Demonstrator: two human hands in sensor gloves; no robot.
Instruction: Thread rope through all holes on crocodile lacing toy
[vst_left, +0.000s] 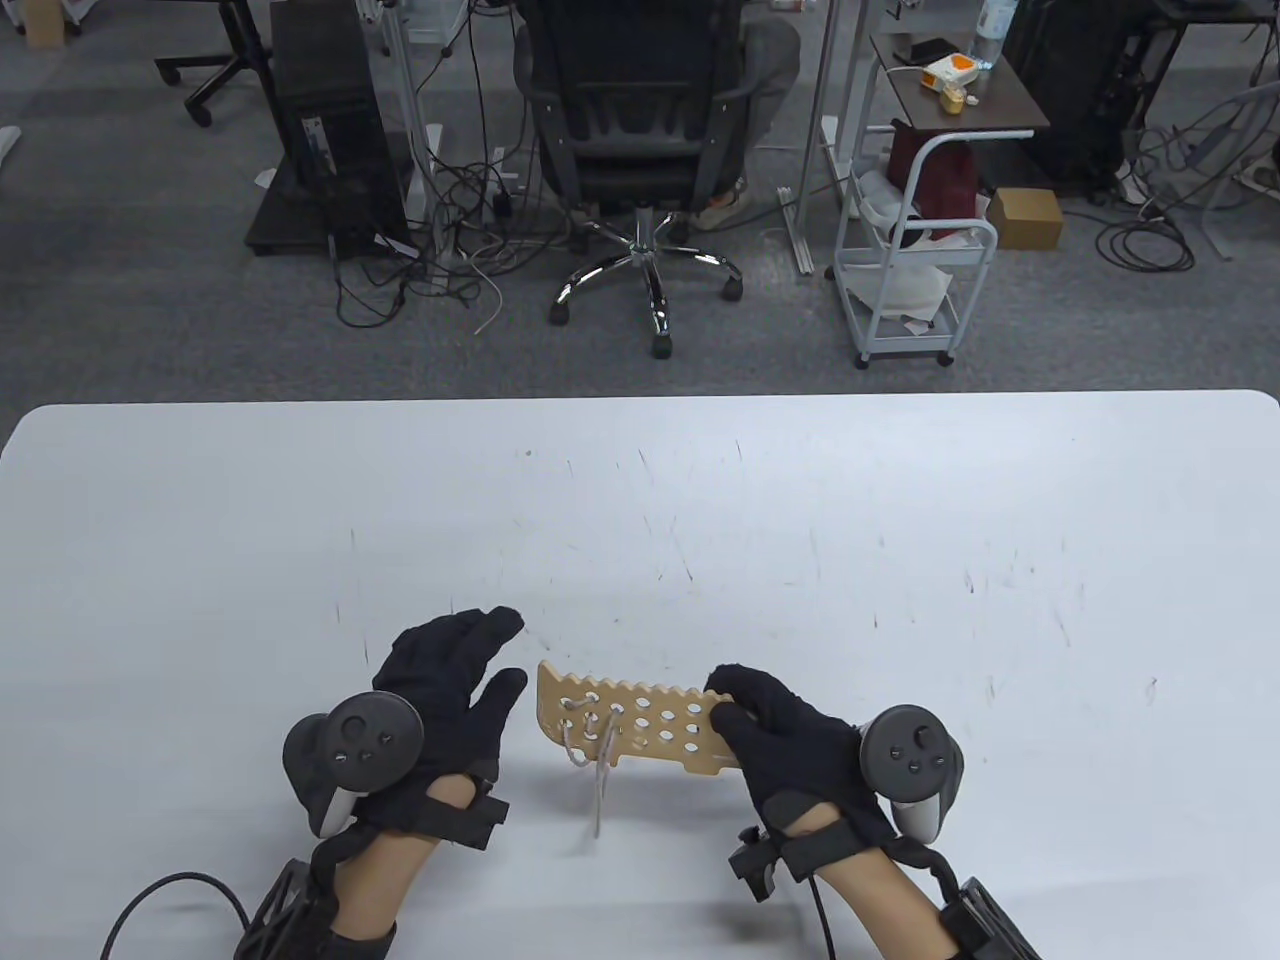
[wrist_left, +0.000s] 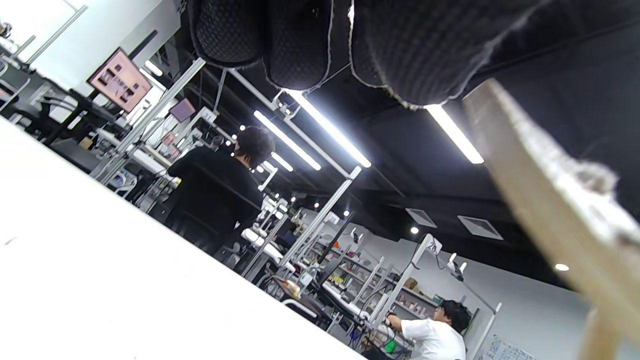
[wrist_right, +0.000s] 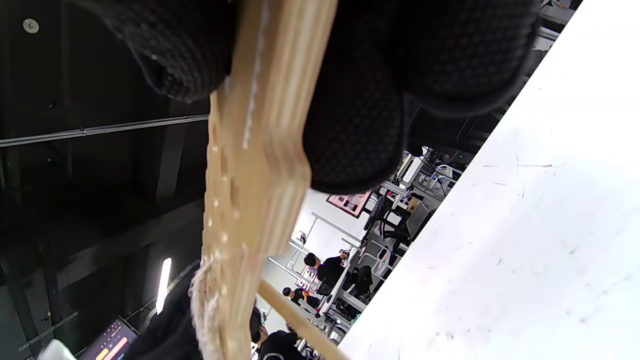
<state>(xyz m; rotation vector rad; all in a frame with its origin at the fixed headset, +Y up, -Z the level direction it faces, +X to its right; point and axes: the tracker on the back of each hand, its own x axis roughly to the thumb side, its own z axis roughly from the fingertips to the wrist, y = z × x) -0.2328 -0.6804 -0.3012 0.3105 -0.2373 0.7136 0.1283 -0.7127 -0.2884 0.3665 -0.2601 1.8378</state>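
The right hand (vst_left: 775, 730) is pinching the right end of the wooden toy (vst_left: 640, 725), holding it above the table (vst_left: 900, 560), while the left hand (vst_left: 445, 690) is hovering just left of the toy, fingers spread, with the rope (vst_left: 598, 770) dangling from the toy's left holes.

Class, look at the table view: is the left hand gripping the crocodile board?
No: the left hand is open beside the board; only the right hand holds it.

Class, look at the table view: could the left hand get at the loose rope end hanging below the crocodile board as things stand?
Probably yes. The left hand is open beside the crocodile board, and the rope end dangles free with nothing between them. The right hand grips the far end.
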